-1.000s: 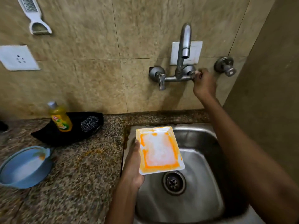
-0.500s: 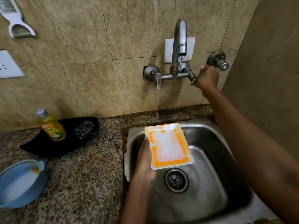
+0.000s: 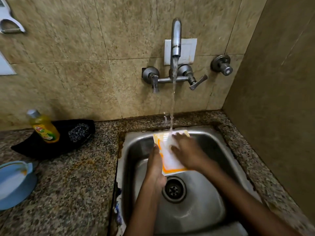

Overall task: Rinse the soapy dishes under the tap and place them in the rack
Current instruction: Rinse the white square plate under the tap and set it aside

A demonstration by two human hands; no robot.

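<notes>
Two hands on one dish, over the sink (image 3: 136,167). Left hand (image 3: 156,169) holds the rectangular white plate (image 3: 168,160) with the orange border by its left edge, thumb on the rim; the other fingers are hidden under the plate, so their curl can't be told exactly, but the hand is carrying it. Right hand (image 3: 186,151) lies on the plate's top face, fingers (image 3: 179,136) spread and fairly straight, pressing flat, not gripping. That hand is motion-blurred.

Tap (image 3: 176,41) is running: the stream (image 3: 173,99) falls from the spout and lands on the far end of the plate, just beside the right fingertips, with some splash at the back rim of the sink. Plate is tilted, far end up toward the wall, near end above the drain (image 3: 174,189).

Right lever (image 3: 197,82) of the mixer is angled out to the side; left lever (image 3: 155,84) hangs straight down. Separate round valve (image 3: 221,65) on the wall to the right.

Granite tabletop (image 3: 68,184) left of the sink carries a yellow dish-soap bottle (image 3: 44,127) leaning on a black tray (image 3: 56,140) with a scrubber (image 3: 78,132) in it. Blue bowl (image 3: 15,184) at the left edge, white suds inside and an orange smear near its rim. No rack in view.
</notes>
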